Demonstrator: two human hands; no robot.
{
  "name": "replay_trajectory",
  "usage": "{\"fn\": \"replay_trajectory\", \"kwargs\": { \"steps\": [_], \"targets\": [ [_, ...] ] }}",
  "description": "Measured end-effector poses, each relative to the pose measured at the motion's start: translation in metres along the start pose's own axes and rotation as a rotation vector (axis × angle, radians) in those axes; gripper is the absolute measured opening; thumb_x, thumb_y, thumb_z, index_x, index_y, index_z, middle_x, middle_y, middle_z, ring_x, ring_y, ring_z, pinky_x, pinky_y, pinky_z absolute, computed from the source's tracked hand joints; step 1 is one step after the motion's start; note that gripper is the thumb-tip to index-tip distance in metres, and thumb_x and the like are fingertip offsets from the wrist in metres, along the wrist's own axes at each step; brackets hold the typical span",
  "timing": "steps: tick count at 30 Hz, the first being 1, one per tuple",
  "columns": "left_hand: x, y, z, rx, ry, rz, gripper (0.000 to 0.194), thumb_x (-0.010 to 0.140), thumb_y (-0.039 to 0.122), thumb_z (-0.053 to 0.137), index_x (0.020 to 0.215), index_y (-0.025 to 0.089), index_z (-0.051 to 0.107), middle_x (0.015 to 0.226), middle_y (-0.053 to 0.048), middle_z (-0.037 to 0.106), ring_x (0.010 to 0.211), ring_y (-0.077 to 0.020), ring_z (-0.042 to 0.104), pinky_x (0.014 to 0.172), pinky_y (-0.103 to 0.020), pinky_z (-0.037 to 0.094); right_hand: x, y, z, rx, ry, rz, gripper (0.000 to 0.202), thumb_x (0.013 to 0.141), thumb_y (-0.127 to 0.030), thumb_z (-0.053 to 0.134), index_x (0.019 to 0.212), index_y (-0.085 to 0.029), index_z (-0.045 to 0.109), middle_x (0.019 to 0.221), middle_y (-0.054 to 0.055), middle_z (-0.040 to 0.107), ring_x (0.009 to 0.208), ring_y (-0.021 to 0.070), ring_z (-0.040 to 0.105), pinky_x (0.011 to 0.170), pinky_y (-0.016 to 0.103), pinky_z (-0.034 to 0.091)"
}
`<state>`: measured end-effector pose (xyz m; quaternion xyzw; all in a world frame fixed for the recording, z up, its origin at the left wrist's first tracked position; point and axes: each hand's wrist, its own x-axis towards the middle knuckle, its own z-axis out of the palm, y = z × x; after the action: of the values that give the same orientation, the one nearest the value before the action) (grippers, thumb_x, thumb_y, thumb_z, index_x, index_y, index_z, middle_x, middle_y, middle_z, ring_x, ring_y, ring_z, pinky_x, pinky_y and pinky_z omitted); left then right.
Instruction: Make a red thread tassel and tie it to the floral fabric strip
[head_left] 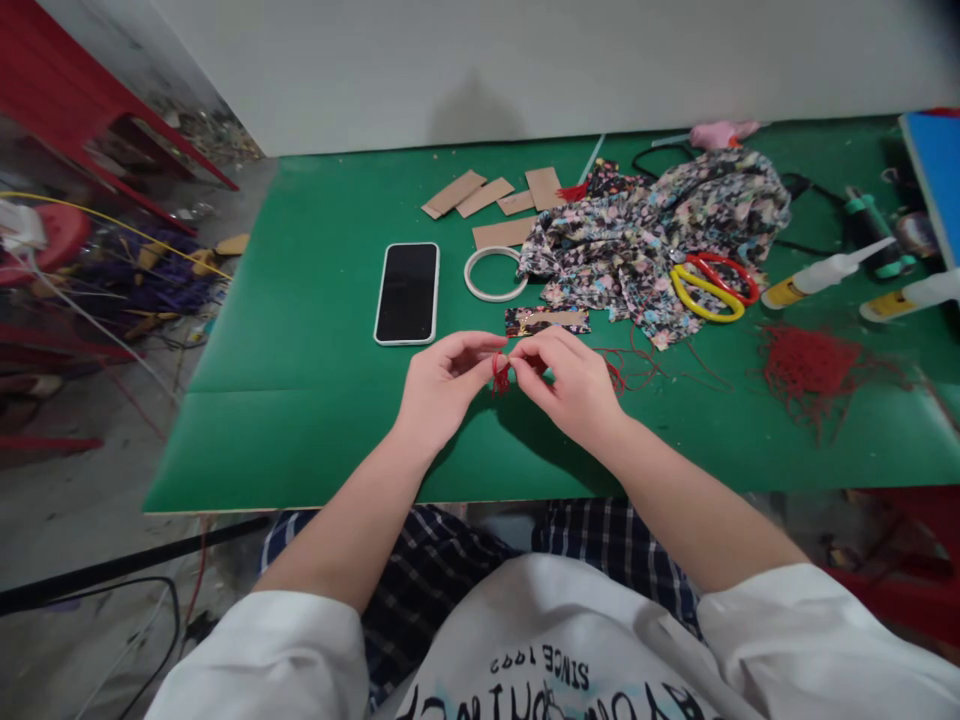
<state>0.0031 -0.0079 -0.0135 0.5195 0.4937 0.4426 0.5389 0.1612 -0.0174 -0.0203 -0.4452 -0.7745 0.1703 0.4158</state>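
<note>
One shirt lies nearest, left hand and right hand fingers pinching one red tuft.

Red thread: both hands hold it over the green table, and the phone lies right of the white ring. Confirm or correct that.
One slip: in the head view, the phone lies left of the white ring, not right. The rest stands: the left hand and right hand hold the red thread over the green table.

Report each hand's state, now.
Left hand: closed, holding a small red thread bundle.
Right hand: pinched closed at the bundle; exact grip cannot be told.
</note>
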Motion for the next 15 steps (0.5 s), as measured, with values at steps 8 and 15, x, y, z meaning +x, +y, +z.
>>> {"fn": "replay_trajectory", "kwargs": {
  "steps": [8,15],
  "targets": [
    [-0.0002,0.0036,-0.0008,-0.129,-0.039,-0.078,0.046,0.066,0.023,0.071,0.109,0.019,0.056,0.07,0.001,0.068,0.063,-0.0097,0.062,0.066,-0.023,0.05,0.0009,-0.0003,-0.0006,-0.01,0.012,0.007,0.009,0.084,-0.019,0.046,0.078,-0.019,0.053,0.076,0.002,0.057,0.068,0.0117,0.053,0.063,0.025,0.044],
    [-0.0024,0.0057,0.0012,-0.075,-0.039,-0.065,0.041,0.068,0.023,0.068,0.107,0.02,0.057,0.071,0.002,0.068,0.066,-0.0094,0.063,0.068,-0.022,0.05,0.0012,-0.0007,-0.0001,-0.05,0.015,0.027,0.007,0.08,-0.017,0.046,0.075,-0.02,0.051,0.072,0.001,0.054,0.064,0.0116,0.051,0.061,0.025,0.043]
  ]
}}
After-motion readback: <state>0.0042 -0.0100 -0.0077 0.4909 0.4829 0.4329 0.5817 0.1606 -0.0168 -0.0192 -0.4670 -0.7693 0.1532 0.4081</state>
